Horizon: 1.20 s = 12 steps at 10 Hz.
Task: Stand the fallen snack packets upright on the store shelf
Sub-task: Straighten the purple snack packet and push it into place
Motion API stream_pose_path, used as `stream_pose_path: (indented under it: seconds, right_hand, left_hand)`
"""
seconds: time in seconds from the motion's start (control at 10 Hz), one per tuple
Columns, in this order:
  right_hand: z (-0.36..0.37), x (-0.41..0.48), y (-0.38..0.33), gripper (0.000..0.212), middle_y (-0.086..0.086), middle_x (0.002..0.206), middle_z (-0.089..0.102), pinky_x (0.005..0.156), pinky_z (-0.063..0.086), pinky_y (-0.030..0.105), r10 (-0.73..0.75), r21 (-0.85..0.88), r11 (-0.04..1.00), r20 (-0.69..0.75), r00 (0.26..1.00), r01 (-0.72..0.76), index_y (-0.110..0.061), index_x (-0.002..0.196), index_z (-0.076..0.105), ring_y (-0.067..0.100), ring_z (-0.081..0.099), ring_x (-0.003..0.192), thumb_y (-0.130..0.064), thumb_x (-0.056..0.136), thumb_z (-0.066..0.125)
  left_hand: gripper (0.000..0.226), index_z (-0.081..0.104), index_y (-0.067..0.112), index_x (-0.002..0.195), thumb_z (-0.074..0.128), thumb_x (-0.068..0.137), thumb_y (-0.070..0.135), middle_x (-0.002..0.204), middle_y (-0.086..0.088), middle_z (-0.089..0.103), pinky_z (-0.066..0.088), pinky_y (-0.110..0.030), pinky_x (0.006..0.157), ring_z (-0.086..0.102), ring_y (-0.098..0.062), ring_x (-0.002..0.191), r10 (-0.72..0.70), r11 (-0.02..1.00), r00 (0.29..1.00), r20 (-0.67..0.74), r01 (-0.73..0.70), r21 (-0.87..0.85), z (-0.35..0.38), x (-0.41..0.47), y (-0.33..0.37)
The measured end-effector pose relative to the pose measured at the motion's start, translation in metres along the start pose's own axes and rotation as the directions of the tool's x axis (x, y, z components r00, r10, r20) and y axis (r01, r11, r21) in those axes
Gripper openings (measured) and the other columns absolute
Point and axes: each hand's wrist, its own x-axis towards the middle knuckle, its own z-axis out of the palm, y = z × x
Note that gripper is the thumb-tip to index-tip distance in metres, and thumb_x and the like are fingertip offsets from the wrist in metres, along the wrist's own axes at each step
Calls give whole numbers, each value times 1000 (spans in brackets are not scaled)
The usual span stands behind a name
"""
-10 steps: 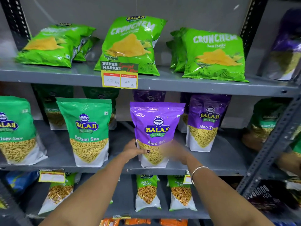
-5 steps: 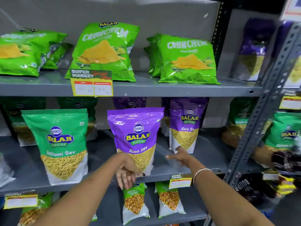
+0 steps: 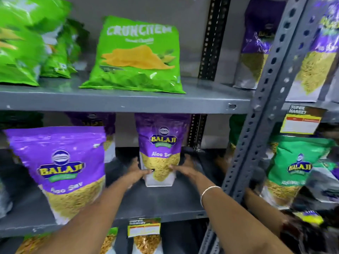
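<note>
On the middle shelf (image 3: 165, 202), a big purple packet (image 3: 60, 167) reading "BALAJI Aloo Sev" stands at the left front. Beside it the left hand (image 3: 136, 174) presses its open fingers to the left edge of a second purple Aloo Sev packet (image 3: 160, 149) set further back; the right hand (image 3: 183, 166) cups the opposite edge, a bangle (image 3: 209, 193) on its wrist. Squeezed between both palms, the pouch stands upright, probably being steadied and squared. Above, a green "CRUNCHEM" bag (image 3: 137, 55) leans back. Far right, a green Balaji pouch (image 3: 297, 169) sits under a yellow "SUPER MARKET" price tag (image 3: 300, 121).
</note>
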Motion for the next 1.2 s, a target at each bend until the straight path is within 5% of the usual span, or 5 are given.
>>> stream_pose_path:
  seconds: [0.1, 0.2, 0.4, 0.9, 1.2]
  right_hand:
    - [6, -26, -26, 31, 12, 91, 66, 54, 52, 6, -42, 10, 999, 191, 981, 41, -2, 87, 60, 12, 69, 75, 23, 70, 64]
    - [5, -27, -23, 42, 1, 79, 59, 49, 50, 5, -82, 67, 995, 205, 975, 70, -15, 74, 53, 7, 61, 65, 23, 64, 68]
    - [-11, -53, -14, 39, 11, 97, 60, 52, 51, 5, -59, 7, 998, 185, 981, 59, -2, 101, 53, 13, 58, 79, 17, 70, 68]
    - [-22, -112, -10, 41, 12, 104, 65, 49, 48, 4, -41, -86, 995, 151, 988, 54, -1, 107, 56, 7, 62, 77, 6, 71, 74]
    - [-14, -131, -29, 100, 13, 142, 41, 112, 36, 43, -127, -252, 961, -33, 991, 115, -4, 141, 24, 28, 39, 134, -32, 64, 82]
  left_hand:
    - [33, 52, 11, 89, 67, 73, -14, 115, -14, 59, 51, -11, 55, 67, 5, 64, 45, 997, 995, -85, -50, -59, 14, 3, 4]
    - [40, 46, 19, 72, 69, 72, -14, 98, -11, 59, 45, -3, 43, 61, 4, 48, 31, 997, 994, -109, -39, -72, 19, -2, 4]
    - [50, 61, 18, 72, 83, 31, 35, 97, -20, 72, 56, -43, 84, 68, -33, 95, -34, 999, 996, -79, 34, -3, 19, -22, -13]
    - [58, 61, 8, 113, 81, 64, 30, 117, -6, 67, 50, -30, 82, 64, -25, 108, -30, 977, 998, -54, 41, 209, 20, -81, -12]
    - [94, 28, 6, 143, 66, 71, 53, 149, -13, 31, 34, -43, 110, 31, -33, 139, 136, 891, 977, -162, -50, 451, 16, -99, -4]
